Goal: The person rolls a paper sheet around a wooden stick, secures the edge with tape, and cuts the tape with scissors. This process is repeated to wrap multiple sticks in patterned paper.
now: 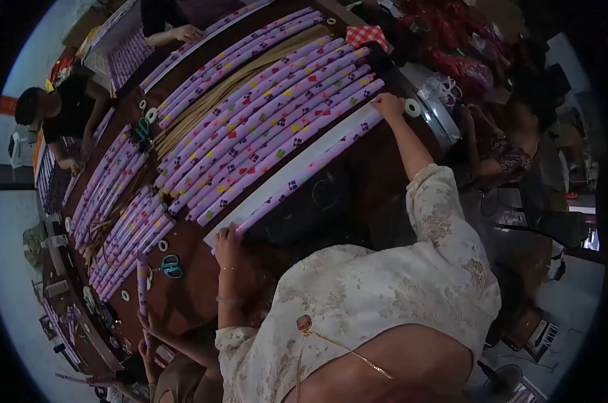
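A purple patterned roll of wrapping paper (311, 172) lies slanting across the table before me, with a flat white strip of its sheet (277, 176) along its far side. My left hand (227, 243) has its fingers closed at the roll's near-left end. At the far-right end, my right hand (389, 106) grips the roll and the paper edge, its fingertips partly hidden. Just beyond the strip, many finished-looking purple rolls (264, 121) lie side by side.
Teal scissors (171, 266) and white tape rolls (413, 107) lie on the brown table (203, 295). More purple rolls (109, 181) are stacked at left. Co-workers' hands (157, 328) hold a roll at lower left; other people sit around. Clear plastic (442, 121) is at right.
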Tool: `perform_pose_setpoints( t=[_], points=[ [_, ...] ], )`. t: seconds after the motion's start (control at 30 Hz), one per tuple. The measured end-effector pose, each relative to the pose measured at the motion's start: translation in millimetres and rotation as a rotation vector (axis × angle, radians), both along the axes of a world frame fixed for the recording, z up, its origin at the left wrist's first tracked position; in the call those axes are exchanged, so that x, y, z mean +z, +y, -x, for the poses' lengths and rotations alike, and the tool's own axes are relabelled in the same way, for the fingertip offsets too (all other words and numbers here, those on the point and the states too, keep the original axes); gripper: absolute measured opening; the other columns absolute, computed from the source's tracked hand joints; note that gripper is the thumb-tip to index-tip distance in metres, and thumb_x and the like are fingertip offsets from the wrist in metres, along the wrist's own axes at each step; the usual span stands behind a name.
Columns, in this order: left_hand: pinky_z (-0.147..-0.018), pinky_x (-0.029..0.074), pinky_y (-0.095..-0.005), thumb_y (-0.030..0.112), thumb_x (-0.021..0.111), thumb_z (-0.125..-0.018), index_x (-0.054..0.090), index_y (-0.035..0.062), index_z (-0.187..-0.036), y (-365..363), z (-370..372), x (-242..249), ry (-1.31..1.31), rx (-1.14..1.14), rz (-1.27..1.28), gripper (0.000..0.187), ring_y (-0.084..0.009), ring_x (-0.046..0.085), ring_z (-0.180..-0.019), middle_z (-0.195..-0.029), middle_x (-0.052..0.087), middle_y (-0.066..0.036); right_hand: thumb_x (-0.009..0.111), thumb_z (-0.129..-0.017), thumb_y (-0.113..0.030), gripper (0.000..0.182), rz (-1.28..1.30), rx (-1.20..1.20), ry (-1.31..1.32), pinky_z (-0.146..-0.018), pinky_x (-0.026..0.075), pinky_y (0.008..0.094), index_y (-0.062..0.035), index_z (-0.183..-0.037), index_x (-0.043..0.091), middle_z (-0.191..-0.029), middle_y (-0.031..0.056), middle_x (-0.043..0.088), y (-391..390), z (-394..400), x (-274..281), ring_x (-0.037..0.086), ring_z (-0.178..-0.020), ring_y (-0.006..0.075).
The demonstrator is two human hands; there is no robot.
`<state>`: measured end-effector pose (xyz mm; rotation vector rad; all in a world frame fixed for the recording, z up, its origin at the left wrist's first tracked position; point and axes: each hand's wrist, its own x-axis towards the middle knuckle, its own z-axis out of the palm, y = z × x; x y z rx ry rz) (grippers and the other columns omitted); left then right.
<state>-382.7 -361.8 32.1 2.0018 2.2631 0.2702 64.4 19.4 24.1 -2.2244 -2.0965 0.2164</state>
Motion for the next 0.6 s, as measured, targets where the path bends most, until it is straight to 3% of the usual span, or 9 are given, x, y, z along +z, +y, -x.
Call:
perform_pose_setpoints(
  t=[0.07, 0.2, 0.3, 0.37, 0.5, 0.6],
  points=[
    [-0.076, 0.046, -0.0381, 0.012, 0.068, -0.066, 0.054, 0.0075, -0.108, -0.5, 2.0, -1.8, -0.003, 0.01, 0.016, 0.044, -0.0311, 0.052, -0.091, -0.099, 0.054, -0.012, 0.063, -0.076, -0.034, 0.019, -0.046, -0.031, -0.088, -0.083, 0.035, 0.0414, -0.0157, -0.074, 0.065, -0.072, 0.0028, 0.061, 14.8, -11.3, -7.6, 0.057, -0.074, 0.0229],
    [-0.074, 0.046, -0.038, 0.009, 0.064, -0.069, 0.055, 0.0079, -0.109, 0.0, 0.9, 3.8, -0.006, -0.016, -0.003, 0.041, -0.0302, 0.052, -0.089, -0.097, 0.054, -0.012, 0.062, -0.076, -0.033, 0.017, 0.067, -0.039, 0.014, -0.082, 0.034, 0.0396, -0.0171, -0.078, 0.067, -0.077, 0.0045, 0.063, 22.7, -19.9, 6.7, 0.058, -0.08, 0.0237],
    [-0.073, 0.046, -0.0381, 0.01, 0.066, -0.067, 0.054, 0.0077, -0.108, 1.8, 0.7, 2.6, -0.025, -0.016, 0.002, 0.043, -0.0303, 0.052, -0.089, -0.096, 0.054, -0.012, 0.059, -0.077, -0.03, 0.019, -0.072, 0.035, -0.043, -0.082, 0.033, 0.0393, -0.0137, -0.085, 0.065, -0.084, 0.0088, 0.06, 19.1, -20.5, 4.0, 0.053, -0.088, 0.0248],
    [-0.073, 0.047, -0.0386, 0.011, 0.069, -0.064, 0.053, 0.0082, -0.107, 0.9, 0.8, 0.9, -0.012, -0.015, -0.007, 0.046, -0.0304, 0.052, -0.09, -0.095, 0.053, -0.011, 0.059, -0.076, -0.025, 0.013, -0.343, 0.175, -0.018, -0.077, 0.036, 0.0395, -0.0121, -0.075, 0.063, -0.079, 0.0044, 0.059, -3.7, -10.1, 11.4, 0.054, -0.083, 0.0231],
    [-0.073, 0.046, -0.0389, 0.015, 0.065, -0.07, 0.052, 0.0079, -0.109, 1.7, -1.2, 0.1, 0.02, 0.018, 0.043, 0.041, -0.0306, 0.051, -0.09, -0.096, 0.053, -0.012, 0.066, -0.07, -0.036, 0.032, -0.114, 0.716, 0.335, -0.083, 0.034, 0.0391, -0.0122, -0.091, 0.06, -0.096, 0.0041, 0.057, -44.5, 3.4, 26.0, 0.051, -0.097, 0.0242],
    [-0.074, 0.046, -0.0389, 0.017, 0.062, -0.073, 0.05, 0.0068, -0.113, 1.6, 3.4, -1.4, 0.031, -0.025, 0.079, 0.043, -0.0313, 0.051, -0.091, -0.097, 0.053, -0.013, 0.067, -0.067, -0.044, 0.047, -0.039, 0.891, 0.151, -0.089, 0.029, 0.0407, -0.0144, -0.101, 0.056, -0.104, 0.0043, 0.054, -51.2, 6.7, 14.3, 0.047, -0.105, 0.0245]
  ],
)
